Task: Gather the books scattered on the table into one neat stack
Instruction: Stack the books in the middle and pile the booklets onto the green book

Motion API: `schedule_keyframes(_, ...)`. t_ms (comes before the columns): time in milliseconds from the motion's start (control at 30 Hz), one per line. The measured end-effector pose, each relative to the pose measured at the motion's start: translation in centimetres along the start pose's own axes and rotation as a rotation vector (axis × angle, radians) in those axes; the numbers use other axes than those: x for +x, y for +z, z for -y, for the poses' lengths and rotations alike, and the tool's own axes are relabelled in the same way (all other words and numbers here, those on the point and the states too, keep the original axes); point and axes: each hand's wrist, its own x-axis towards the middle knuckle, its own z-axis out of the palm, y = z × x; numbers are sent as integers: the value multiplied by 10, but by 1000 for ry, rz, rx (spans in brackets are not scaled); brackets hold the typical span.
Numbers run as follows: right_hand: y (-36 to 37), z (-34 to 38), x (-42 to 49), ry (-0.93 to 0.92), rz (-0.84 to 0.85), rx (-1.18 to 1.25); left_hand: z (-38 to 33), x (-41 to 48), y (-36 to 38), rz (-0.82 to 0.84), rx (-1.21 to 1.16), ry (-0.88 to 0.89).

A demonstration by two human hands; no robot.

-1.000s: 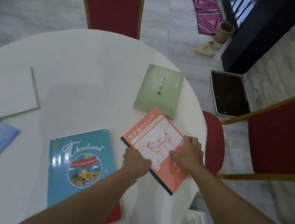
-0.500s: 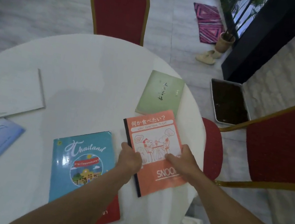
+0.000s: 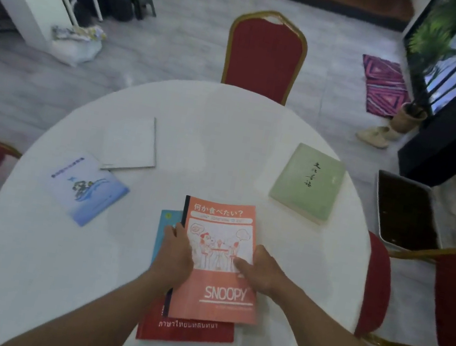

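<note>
Both hands' fingers grip the orange Snoopy book [image 3: 218,261]; green book [image 3: 306,183], white book [image 3: 132,141] lie apart.

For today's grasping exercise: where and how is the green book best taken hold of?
Probably by its long edges, coming from above. The green book lies flat and apart near the table's right rim, nothing on it; its visible thickness gives fingers purchase at the near-right edge.

view: head | looks forward-down over round table [image 3: 118,245] | near, above both forearms
</note>
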Motion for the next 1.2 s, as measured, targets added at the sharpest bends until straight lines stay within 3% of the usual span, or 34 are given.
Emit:
schedule_keyframes(200, 37, -3, -3, -41, 28, -298, 47, -21, 8, 6, 165, -118)
schedule_keyframes(367, 44, -3, 0, -23, -158, -264, 53, -20, 12, -28, 220, -135)
schedule_keyframes(533, 49, 8, 4, -62, -59, -377, 58, -18, 13, -27, 175, -137)
schedule_keyframes(867, 60, 11, 8, -32, -160, -347, 62, -11, 5, 16, 94, -142)
schedule_keyframes(1200, 52, 14, 20, 32, -106, -361, 62, -2, -2, 102, 81, -159)
